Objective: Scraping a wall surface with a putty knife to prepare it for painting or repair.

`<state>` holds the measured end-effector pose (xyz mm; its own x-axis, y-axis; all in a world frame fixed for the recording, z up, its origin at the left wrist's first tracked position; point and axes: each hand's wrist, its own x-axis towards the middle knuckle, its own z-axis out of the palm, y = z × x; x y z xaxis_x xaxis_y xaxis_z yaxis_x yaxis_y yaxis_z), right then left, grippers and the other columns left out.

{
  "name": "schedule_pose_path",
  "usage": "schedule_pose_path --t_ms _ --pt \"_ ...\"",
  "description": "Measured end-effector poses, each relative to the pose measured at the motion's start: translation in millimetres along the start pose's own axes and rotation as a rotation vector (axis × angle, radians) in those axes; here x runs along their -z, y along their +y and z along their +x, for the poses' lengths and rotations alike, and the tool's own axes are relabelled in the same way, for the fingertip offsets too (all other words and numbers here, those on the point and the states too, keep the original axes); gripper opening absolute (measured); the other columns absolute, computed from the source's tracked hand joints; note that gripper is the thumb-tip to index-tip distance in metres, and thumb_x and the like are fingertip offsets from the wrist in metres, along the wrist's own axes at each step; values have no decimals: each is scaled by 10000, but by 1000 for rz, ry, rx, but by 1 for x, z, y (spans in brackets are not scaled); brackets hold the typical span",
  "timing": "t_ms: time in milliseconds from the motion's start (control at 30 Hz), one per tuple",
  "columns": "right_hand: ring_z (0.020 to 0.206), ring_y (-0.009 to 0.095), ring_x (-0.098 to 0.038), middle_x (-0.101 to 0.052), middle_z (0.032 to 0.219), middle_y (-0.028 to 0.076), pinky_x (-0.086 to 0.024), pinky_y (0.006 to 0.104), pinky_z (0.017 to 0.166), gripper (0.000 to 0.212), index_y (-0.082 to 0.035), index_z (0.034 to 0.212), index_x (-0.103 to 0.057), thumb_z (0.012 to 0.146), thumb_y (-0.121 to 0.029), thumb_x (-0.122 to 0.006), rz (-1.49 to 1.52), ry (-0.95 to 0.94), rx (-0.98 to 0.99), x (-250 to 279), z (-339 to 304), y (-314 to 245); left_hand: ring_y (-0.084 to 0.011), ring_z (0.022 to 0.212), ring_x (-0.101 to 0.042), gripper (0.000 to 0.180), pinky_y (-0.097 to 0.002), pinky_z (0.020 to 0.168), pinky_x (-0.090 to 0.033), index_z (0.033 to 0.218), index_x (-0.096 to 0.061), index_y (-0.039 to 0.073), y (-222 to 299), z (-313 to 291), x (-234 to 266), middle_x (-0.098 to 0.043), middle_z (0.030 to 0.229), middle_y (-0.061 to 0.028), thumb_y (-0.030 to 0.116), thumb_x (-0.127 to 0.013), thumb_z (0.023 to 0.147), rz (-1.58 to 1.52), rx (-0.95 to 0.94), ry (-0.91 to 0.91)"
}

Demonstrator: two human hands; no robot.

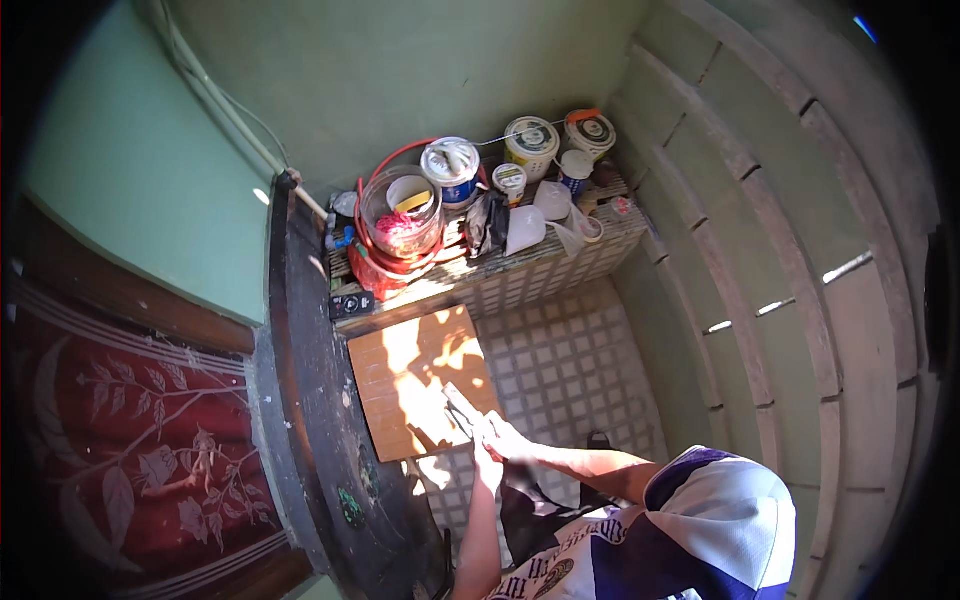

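Note:
My left hand (pixel 486 462) and my right hand (pixel 508 440) are closed together at the near end of a narrow, flat, greyish object (pixel 459 405). Its far end points up and left over a low wooden tabletop (pixel 385 385). Strong sunlight patches wash out that surface, and the exact kind of the object does not show. My fingers hide its near end.
Beyond the tabletop, a tiled ledge (pixel 590 262) carries lidded paint buckets (pixel 531 145), a clear tub (pixel 375 210), a red hose (pixel 385 160) and plastic bags (pixel 525 230). A dark wooden beam (pixel 310 380) runs along the left, beside a red patterned curtain (pixel 150 440). Checkered floor (pixel 570 370) lies right of the tabletop.

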<state>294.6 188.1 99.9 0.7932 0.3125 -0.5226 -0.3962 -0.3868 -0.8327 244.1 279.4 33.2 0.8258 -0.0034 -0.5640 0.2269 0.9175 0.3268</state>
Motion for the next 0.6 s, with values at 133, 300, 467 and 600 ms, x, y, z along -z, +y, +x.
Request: schedule_pose_path --t_ms 133,300,467,600 --pt "835 358 -649 -616 908 222 -509 438 716 352 -38 1099 -362 824 -141 -554 52 58 227 60 -46 -18 -185 871 -655 375 -300 735 -547 1199 -551 42 -9 -39 -57 -662 1021 -71 347 -464 999 242 -80 119" --pt "597 176 -558 -539 786 91 -460 341 540 374 -54 1083 -323 819 -104 -584 -25 224 114 184 -119 -56 -146 625 -643 274 -197 442 -434 1033 -574 -19 -14 -64 -100 -674 846 -127 229 -463 998 648 -61 -67" --pt "443 70 -384 -426 593 -25 -314 251 387 231 -75 1047 -420 971 -258 -540 613 323 226 306 -175 -61 -81 518 -542 197 -191 430 -414 1092 -527 18 -56 -59 -177 -669 905 -128 170 -517 967 932 -180 -245" --pt "466 57 -392 -455 612 -24 -302 224 415 214 -61 913 -506 968 -262 -556 654 557 229 393 -207 -57 -105 600 -589 397 -200 450 -417 1347 -407 74 -111 -22 -233 -626 1077 -94 186 -512 981 910 -127 -124"
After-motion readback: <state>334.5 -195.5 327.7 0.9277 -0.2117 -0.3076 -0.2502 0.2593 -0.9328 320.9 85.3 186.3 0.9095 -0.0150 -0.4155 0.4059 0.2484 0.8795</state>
